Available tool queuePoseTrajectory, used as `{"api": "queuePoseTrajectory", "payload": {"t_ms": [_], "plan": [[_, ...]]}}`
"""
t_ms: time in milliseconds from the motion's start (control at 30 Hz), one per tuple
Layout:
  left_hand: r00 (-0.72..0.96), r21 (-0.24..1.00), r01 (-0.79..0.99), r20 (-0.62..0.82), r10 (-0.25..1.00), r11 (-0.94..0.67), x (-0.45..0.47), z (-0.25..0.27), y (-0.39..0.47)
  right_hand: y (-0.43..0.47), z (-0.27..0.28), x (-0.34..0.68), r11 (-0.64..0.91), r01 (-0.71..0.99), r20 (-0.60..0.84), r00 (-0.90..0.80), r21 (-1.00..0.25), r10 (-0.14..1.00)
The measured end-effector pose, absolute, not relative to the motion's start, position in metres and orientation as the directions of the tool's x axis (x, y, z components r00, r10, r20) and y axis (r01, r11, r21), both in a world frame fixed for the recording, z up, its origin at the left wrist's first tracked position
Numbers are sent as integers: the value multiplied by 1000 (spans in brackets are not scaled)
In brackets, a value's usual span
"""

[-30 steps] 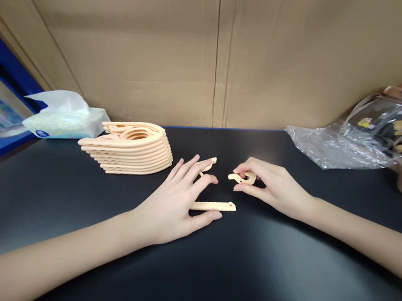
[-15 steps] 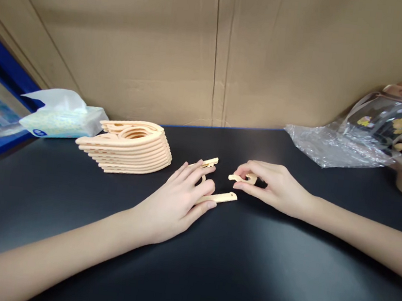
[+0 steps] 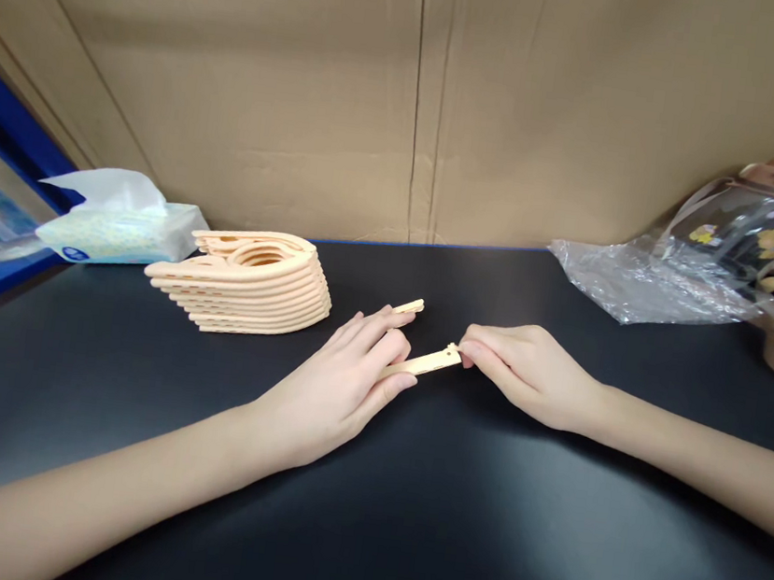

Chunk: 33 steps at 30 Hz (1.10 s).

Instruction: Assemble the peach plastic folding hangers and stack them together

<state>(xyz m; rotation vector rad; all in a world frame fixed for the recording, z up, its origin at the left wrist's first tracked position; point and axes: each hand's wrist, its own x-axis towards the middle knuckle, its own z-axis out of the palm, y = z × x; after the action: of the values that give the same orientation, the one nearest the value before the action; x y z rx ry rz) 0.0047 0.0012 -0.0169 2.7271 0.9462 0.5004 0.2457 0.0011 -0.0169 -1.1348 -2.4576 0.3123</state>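
Observation:
My left hand [image 3: 343, 388] lies over a cream plastic piece that looks like a folding hanger, its thumb and fingers closed on a flat arm [image 3: 429, 363]. That arm has a hole near its right end. Beyond my fingertips shows the end of a second arm [image 3: 409, 306]; the middle is covered by the hand. My right hand [image 3: 535, 376] pinches a small cream hook piece at the right end of the near arm. Its fingers hide nearly all of the hook, so whether the two are joined I cannot tell.
Left of my hands stands a neat stack of cream folded hangers [image 3: 265, 299]. Behind it is a tissue pack [image 3: 118, 233]. Crumpled clear plastic [image 3: 642, 279] and a transparent bottle [image 3: 748, 221] are at the back right. A cardboard wall [image 3: 556, 113] closes off the black tabletop [image 3: 505, 530].
My right hand has brought the hook piece against the near arm's end, closing the gap. The near arm's right end has lifted slightly, and my left thumb and fingers have shifted a little.

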Motion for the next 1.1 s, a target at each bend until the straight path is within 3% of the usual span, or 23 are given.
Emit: {"api": "queuePoseTrajectory", "payload": {"t_ms": [267,533,633,867,1100], "plan": [[760,216,567,235,606,-795,3,-20,2,2,-20,245,655,642,211,-631,-400,747],[745,275,554,257,616,-786,1,-20,4,0,-19,242,585,702,185,-564,-407,805],[750,276,549,255,611,-789,1,-20,4,-1,-21,242,601,730,195,-571,-324,798],[772,264,534,234,591,-803,1,-19,4,-2,-24,244,689,720,302,-677,82,671],[771,283,532,227,594,-798,0,-18,4,-3,-21,243,702,657,341,-749,275,568]]}}
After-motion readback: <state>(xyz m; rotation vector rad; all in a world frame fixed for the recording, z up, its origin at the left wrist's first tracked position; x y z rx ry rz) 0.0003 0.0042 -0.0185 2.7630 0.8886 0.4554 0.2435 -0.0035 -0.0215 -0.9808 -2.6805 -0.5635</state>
